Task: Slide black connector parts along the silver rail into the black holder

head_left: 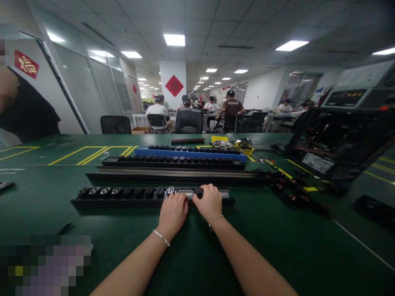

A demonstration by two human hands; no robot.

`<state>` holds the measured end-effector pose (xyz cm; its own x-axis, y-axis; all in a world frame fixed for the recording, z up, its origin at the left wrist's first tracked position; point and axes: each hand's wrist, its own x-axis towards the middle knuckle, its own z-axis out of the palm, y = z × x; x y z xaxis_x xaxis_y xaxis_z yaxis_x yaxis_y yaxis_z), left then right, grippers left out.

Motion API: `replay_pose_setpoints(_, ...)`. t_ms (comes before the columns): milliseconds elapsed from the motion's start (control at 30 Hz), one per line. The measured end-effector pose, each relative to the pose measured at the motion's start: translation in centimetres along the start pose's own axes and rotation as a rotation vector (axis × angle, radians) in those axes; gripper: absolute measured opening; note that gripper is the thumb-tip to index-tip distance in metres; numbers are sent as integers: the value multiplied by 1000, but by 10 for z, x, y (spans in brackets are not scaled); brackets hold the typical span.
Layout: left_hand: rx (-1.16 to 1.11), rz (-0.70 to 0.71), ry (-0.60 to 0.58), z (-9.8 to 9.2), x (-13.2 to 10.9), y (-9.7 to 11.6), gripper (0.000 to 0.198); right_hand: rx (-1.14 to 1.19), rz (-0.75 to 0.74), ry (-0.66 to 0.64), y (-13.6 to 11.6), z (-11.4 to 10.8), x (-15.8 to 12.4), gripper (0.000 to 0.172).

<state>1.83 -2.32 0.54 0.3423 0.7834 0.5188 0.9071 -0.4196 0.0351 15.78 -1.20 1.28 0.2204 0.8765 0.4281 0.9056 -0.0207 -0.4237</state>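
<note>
A long black metal rail (123, 202) lies across the table in front of me, with a row of black round-faced socket modules (138, 192) in its left part. My left hand (173, 209) grips the rail just right of that row, its fingers bent over the far side by the last module. My right hand (210, 201) pinches a separate black socket module (198, 191) at the rail, between thumb and fingers. Between my hands a bare silvery stretch of the channel (185, 194) shows. The right fingertips are partly hidden.
Behind lie another black rail (173, 176), a black rail with sockets (173, 163) and a blue rail (191, 155). Loose dark modules (286, 187) lie to the right, near a large black equipment case (336, 139). A metal dish (222, 144) stands at the back. A person (27, 107) stands at left.
</note>
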Motion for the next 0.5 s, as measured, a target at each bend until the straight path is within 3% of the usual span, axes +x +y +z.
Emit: replay_pose_setpoints(500, -19, 10, 12, -1, 1, -2, 15, -28, 49, 64, 14, -5, 0, 18)
